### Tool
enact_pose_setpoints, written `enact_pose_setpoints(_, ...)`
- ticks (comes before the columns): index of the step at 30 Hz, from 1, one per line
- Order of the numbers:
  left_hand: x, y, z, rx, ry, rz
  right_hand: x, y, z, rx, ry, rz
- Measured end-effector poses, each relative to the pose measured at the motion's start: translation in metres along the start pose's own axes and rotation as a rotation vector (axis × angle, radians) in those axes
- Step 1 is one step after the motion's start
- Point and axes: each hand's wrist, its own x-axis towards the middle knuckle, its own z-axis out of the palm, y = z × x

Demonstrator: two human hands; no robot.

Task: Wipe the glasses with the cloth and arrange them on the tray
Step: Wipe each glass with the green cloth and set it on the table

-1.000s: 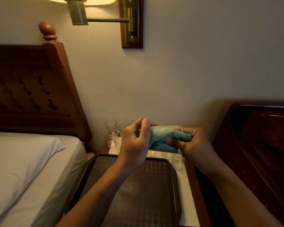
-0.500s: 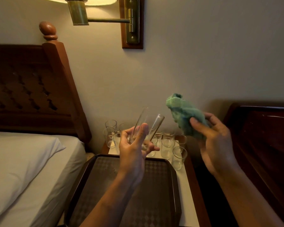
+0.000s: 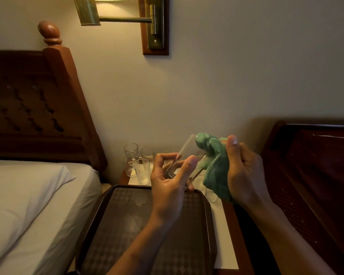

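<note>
**A:** Where is the glass sitting?

**B:** It's tilting in the air over the far rim of the tray. The left grip is pinching it near the base, and the right grip is clutching the green cloth and pressing it against the mouth end.

**A:** How is it handling?

**B:** Light, thin, slick and breakable, I'm judging, so gripping low on the wall is suiting it. The cloth is bunching softly.

**A:** Anything crowding?

**B:** The other glasses are clustering on the table just behind the knuckles.
</note>
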Motion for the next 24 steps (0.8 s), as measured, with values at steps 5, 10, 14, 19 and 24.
enact_pose_setpoints(5, -0.010, -0.001, 0.011, -0.027, -0.074, -0.121, 0.007, -0.008, 0.020, -0.022, 0.193, -0.178)
enact_pose_setpoints(10, -0.011, 0.012, 0.012, -0.357, -0.187, -0.699, 0.009, -0.012, 0.031, 0.100, 0.236, -0.186)
enact_pose_setpoints(14, -0.011, 0.019, 0.003, -0.581, -0.407, -0.840, 0.013, -0.016, 0.026, 0.053, 0.214, -0.207)
enact_pose_setpoints(19, -0.020, -0.004, 0.007, 0.071, -0.275, -0.175, 0.030, -0.022, 0.016, 0.109, 0.379, -0.087)
enact_pose_setpoints(24, -0.031, -0.018, 0.008, 0.210, -0.263, 0.050, 0.027, -0.016, 0.014, 0.118, 0.366, -0.064)
